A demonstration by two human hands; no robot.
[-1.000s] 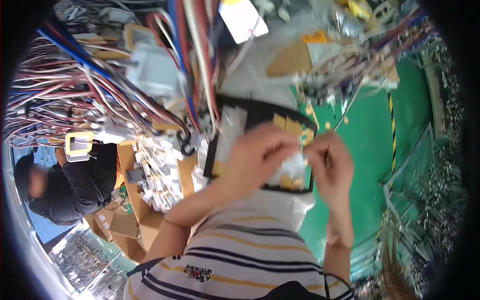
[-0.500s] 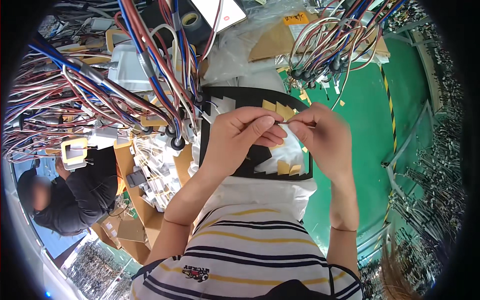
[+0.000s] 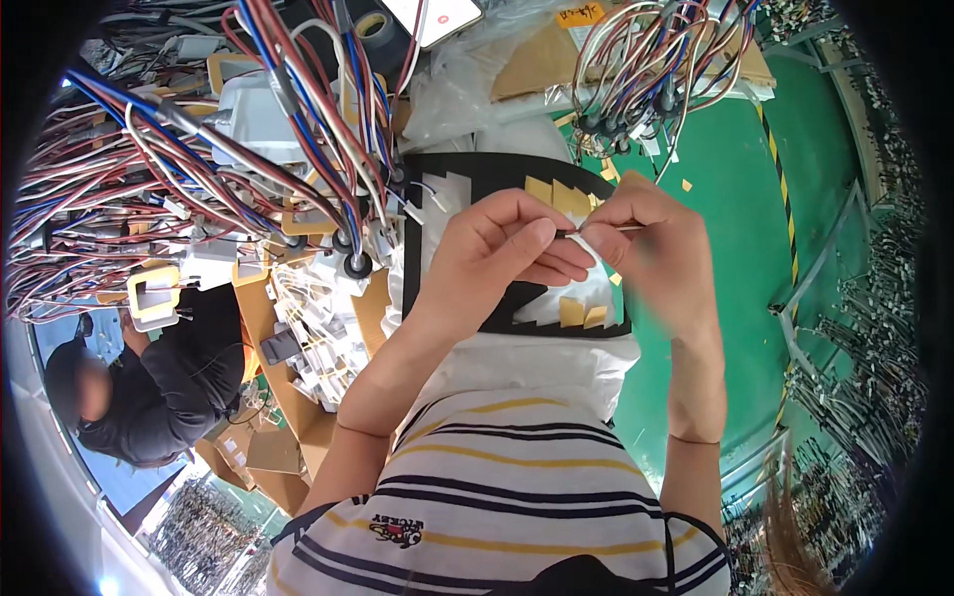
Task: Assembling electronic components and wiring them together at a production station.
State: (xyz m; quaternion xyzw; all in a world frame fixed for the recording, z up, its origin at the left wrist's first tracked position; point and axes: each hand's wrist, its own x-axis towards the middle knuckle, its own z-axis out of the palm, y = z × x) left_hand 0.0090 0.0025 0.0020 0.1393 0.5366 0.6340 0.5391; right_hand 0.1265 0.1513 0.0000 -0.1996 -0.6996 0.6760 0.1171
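My hands meet in front of my chest, their fingertips almost touching over a thin wire. My left hand pinches it between thumb and forefinger, the other fingers curled loosely below. My right hand pinches the same spot from the other side, and a thin pale end sticks out past its fingers. A narrow white strip hangs at the pinch; whether it is a label or tape I cannot tell. Below lies a black-edged board on my lap, with yellow stickers and white pieces along its edges.
Bundles of red, white and blue cables crowd the left; another bundle hangs at the far right. A cardboard box of white parts stands at the left, beside a seated co-worker. A phone and tape roll lie at the back.
Both hands have shifted slightly right. The right hand has turned a little, and the white strip and the pale wire end now show more clearly.
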